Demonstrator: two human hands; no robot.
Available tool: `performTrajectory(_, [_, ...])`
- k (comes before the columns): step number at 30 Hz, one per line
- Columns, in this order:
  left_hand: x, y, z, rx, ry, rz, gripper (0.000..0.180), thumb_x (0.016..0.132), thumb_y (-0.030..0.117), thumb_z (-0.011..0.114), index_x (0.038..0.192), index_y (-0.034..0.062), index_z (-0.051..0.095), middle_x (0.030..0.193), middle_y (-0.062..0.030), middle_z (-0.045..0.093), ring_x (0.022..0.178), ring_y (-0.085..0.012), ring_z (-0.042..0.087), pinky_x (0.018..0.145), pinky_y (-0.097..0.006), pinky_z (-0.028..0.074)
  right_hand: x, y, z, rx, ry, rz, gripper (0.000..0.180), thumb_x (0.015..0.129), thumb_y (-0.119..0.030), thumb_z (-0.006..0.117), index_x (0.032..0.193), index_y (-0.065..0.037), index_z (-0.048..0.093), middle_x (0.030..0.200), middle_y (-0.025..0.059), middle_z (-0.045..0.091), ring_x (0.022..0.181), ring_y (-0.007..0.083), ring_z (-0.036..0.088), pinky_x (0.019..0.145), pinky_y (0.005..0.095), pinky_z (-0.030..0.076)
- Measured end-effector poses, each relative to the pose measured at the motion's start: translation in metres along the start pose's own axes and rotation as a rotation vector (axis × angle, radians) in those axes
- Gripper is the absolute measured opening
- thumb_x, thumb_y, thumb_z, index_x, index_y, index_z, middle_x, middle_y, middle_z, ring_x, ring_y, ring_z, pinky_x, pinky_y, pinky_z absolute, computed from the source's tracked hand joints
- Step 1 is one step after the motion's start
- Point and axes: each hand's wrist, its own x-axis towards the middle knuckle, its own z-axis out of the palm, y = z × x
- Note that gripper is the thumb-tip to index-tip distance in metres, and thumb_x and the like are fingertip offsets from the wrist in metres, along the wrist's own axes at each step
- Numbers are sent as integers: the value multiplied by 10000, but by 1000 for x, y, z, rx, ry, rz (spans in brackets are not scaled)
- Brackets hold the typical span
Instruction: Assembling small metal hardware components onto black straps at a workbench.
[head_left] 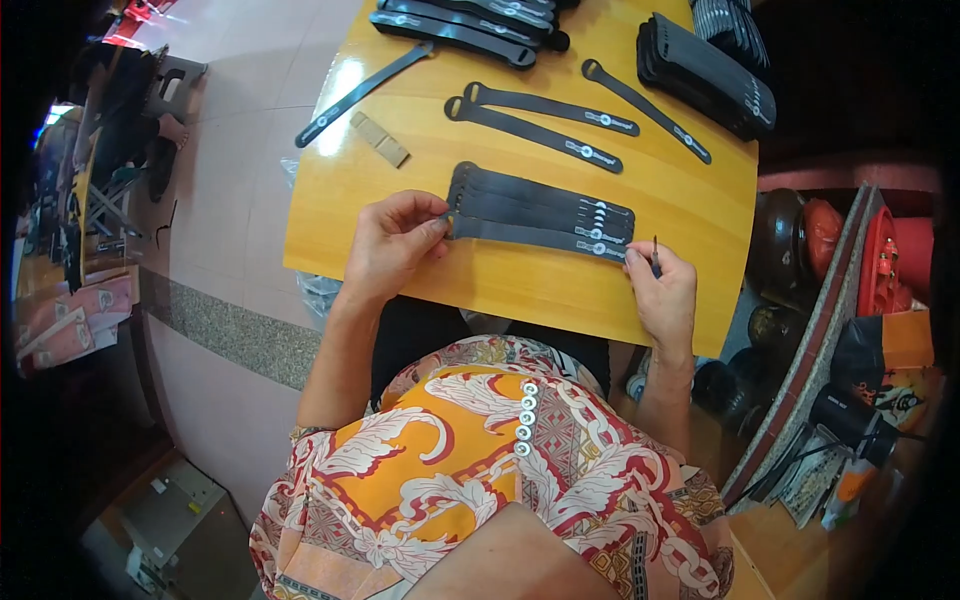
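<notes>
At a yellow worktop (710,200), a person's left hand (390,245) pinches the looped end of the nearest black strap (525,236); the right hand (665,292), clasping a slim pointed tool (656,262), meets its other end. The strap fronts an overlapping strap row (530,197). Alignment appears under way; the next move likely calls for squaring both ends against the row.
</notes>
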Motion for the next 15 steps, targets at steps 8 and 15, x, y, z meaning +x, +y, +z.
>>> performTrajectory(8, [11,-16,6,443,170,106,80,812,-1,592,885,-27,616,707,-33,611,579,-63,537,519,-191,439,8,4,1,-106,9,-3,177,800,-127,628,828,48,632,596,35,560,574,66,471,524,248,400])
performTrajectory(15, [12,-14,12,582,232,211,73,791,24,612,827,-37,631,646,-33,611,585,-62,539,526,-213,434,14,0,0,-109,-3,68,162,782,-117,640,791,45,640,581,12,550,561,62,470,506,236,389])
